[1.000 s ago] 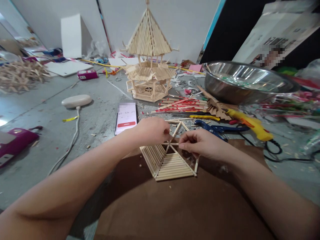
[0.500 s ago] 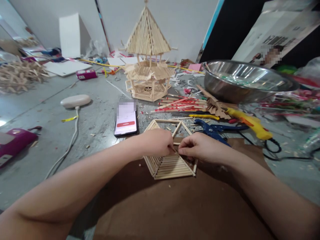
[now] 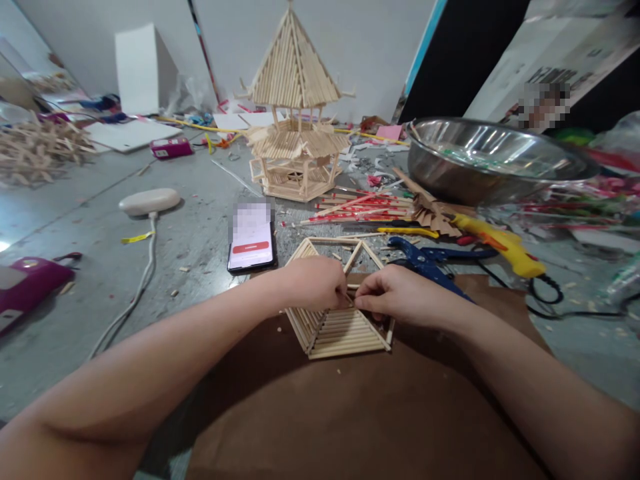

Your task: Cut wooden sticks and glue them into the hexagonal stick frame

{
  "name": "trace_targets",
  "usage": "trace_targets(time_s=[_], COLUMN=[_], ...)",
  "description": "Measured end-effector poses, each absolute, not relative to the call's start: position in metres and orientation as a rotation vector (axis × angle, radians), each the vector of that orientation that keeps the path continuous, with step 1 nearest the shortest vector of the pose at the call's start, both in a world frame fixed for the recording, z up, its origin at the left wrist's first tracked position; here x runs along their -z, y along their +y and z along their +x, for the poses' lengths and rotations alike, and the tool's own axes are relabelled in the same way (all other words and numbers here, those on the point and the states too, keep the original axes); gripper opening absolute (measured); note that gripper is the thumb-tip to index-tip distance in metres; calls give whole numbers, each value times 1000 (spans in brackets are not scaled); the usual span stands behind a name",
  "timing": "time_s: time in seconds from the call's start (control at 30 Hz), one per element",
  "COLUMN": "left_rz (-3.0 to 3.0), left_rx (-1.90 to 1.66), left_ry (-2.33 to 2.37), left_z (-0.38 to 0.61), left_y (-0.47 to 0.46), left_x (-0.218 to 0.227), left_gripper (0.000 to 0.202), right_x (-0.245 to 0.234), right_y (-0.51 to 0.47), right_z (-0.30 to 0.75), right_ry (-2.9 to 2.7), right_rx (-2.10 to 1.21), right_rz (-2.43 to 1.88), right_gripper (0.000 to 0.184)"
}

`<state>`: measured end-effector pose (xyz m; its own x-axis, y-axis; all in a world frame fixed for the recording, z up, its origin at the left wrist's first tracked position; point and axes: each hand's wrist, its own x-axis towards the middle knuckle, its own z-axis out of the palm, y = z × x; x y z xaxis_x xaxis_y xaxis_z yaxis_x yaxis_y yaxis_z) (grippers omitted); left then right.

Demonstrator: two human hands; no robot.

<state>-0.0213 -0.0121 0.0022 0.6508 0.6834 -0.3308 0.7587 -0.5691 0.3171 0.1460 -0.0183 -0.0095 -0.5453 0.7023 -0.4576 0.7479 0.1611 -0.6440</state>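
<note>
A six-sided frame of pale wooden sticks (image 3: 347, 340) lies in front of me. Rows of sticks fill its near and left sections, while the far side shows bare spokes. My left hand (image 3: 320, 283) is over the frame's middle, fingers curled and closed in a pinch. Opposite it, my right hand (image 3: 393, 293) pinches with thumb and forefinger close to the left fingertips. A short wooden stick (image 3: 351, 303) spans the small gap between both pinches, its ends mostly hidden by the fingers. Brown paper (image 3: 345, 420) lies under the near part of the frame.
Behind stands a stick pagoda (image 3: 297, 140). A phone (image 3: 251, 247) is left of the frame. To the right lie blue cutters (image 3: 425, 260), a yellow glue gun (image 3: 500, 245) and a steel basin (image 3: 450, 167). Red-marked sticks (image 3: 357, 207) and a white cabled device (image 3: 150, 200) are also there.
Both hands have barely moved, with their fingertips still meeting over the middle of the frame. The camera view has shifted slightly.
</note>
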Motion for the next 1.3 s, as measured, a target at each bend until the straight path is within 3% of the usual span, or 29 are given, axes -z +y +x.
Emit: trace_targets(time_s=[0.43, 0.67, 1.3], left_rz=[2462, 2466, 2414], left_rx=[127, 175, 197], left_ry=[1139, 925, 1005], left_z=[-22, -26, -27], left_y=[-11, -7, -9], left_x=[4, -2, -1], left_gripper=[25, 23, 25], right_x=[11, 7, 8], right_y=[-18, -19, -19], right_z=[146, 145, 144], right_ry=[2332, 2341, 2341], right_rx=[1399, 1337, 1345], right_rz=[1500, 1483, 1478], right_gripper=[28, 27, 27])
